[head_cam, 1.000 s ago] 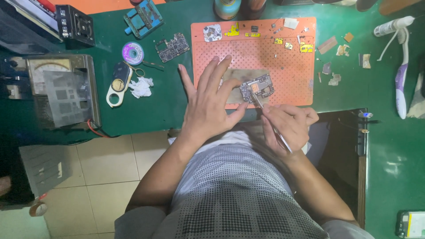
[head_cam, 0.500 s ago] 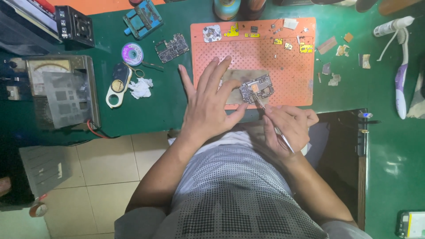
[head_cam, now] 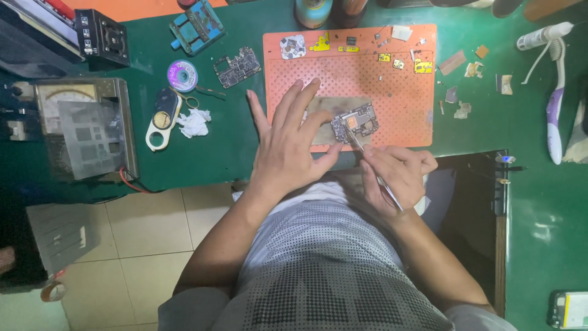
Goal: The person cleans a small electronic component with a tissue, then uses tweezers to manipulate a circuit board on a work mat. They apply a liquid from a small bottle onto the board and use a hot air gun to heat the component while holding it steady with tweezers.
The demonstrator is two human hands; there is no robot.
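My right hand (head_cam: 398, 171) sits nearest, at the front edge of the bench. Its fingers are curled and pressed together, pinching tweezers (head_cam: 370, 165). The tweezers run diagonally up and to the left from the grip; their tip touches the board (head_cam: 355, 121).

My left hand (head_cam: 291, 144) lies just left of the right hand, palm down. Its fingers are spread, extended away from me. The fingertips rest on the orange mat (head_cam: 367, 79), and the thumb points toward the tweezers. The index finger reaches the left edge of the board; I cannot tell whether it presses on it.

The board lies on a grey plate (head_cam: 327, 122) in the lower centre of the mat, between the two hands. A copper-coloured square shows on its upper face.

Beyond the board, the far strip of the mat carries small yellow and grey parts (head_cam: 386, 57).

On the green bench (head_cam: 233, 135), left of the mat: a second board (head_cam: 237, 66), a solder spool (head_cam: 182, 75), a crumpled tissue (head_cam: 195, 122) and a blue jig (head_cam: 197, 26).

Far left: a meter (head_cam: 82, 125) with a stencil on top.

Far right: a white and purple brush (head_cam: 554, 122).
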